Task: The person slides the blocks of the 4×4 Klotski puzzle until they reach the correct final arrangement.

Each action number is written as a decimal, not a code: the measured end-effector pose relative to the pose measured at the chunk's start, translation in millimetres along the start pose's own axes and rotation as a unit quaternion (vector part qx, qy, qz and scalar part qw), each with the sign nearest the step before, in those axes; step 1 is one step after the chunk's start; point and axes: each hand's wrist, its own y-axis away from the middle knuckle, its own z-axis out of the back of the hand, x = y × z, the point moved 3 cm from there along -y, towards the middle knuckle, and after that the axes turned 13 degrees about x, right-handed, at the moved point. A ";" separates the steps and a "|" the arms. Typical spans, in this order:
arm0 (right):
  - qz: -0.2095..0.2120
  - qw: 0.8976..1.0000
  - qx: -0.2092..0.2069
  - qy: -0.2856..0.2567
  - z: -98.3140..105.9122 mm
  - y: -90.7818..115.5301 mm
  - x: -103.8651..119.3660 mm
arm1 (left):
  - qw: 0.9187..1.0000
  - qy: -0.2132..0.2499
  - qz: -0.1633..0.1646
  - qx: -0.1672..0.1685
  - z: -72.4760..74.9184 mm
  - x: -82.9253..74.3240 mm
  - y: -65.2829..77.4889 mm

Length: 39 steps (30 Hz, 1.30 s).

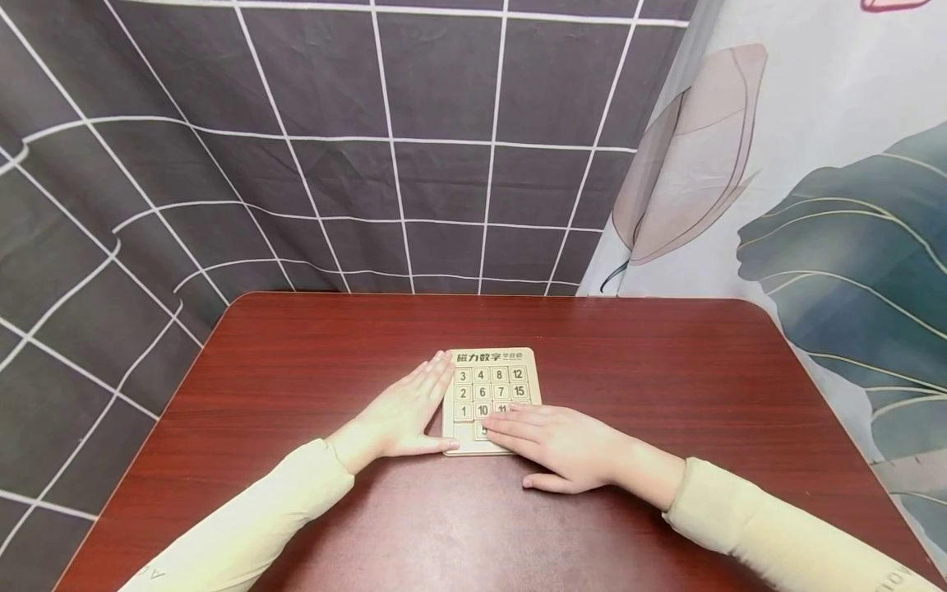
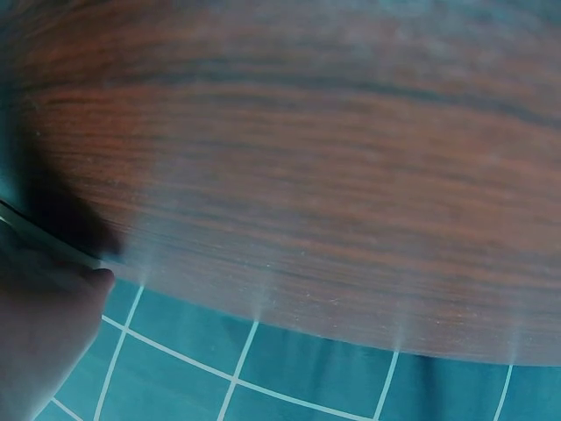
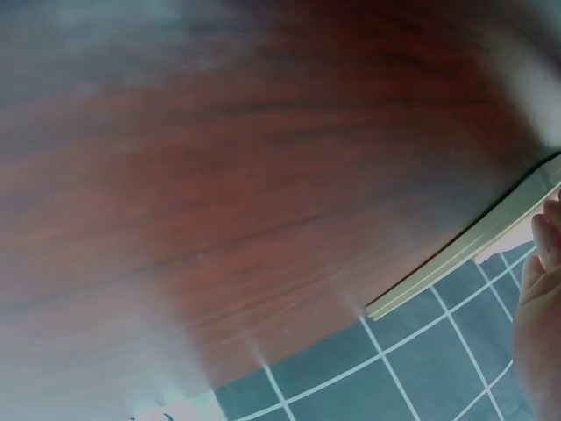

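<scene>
A pale wooden number sliding puzzle (image 1: 491,356) lies flat on the table, with several numbered square tiles in its frame. Its bottom-left slot shows no tile. Along the puzzle's left edge rests my left hand (image 1: 403,415), fingers straight and thumb spread to the lower-left corner. My right hand (image 1: 573,448) lies over the lower-right tiles, fingertips on the tile marked 5 (image 1: 483,431), covering others. In the left wrist view only a dark part of the left hand (image 2: 48,329) shows. The right wrist view catches the puzzle's edge (image 3: 456,254) beside the right hand (image 3: 542,324).
The reddish-brown wooden table (image 1: 644,353) has rounded far corners. Behind and to the left hangs a dark grid-patterned curtain (image 1: 436,181); a pale leaf-print curtain (image 1: 814,107) hangs at the right.
</scene>
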 end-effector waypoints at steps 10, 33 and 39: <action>-0.025 1.000 0.014 -0.012 1.7 -21.2 -10.2 | 1.000 -0.003 0.004 0.007 -2.1 1.1 -0.2; 0.018 1.000 0.014 0.005 2.5 -24.8 8.4 | 1.000 0.004 0.005 0.010 -2.5 1.1 -1.2; -0.003 1.000 0.014 -0.017 2.7 -25.8 -2.0 | 1.000 0.002 0.007 0.013 -2.1 -0.1 -0.9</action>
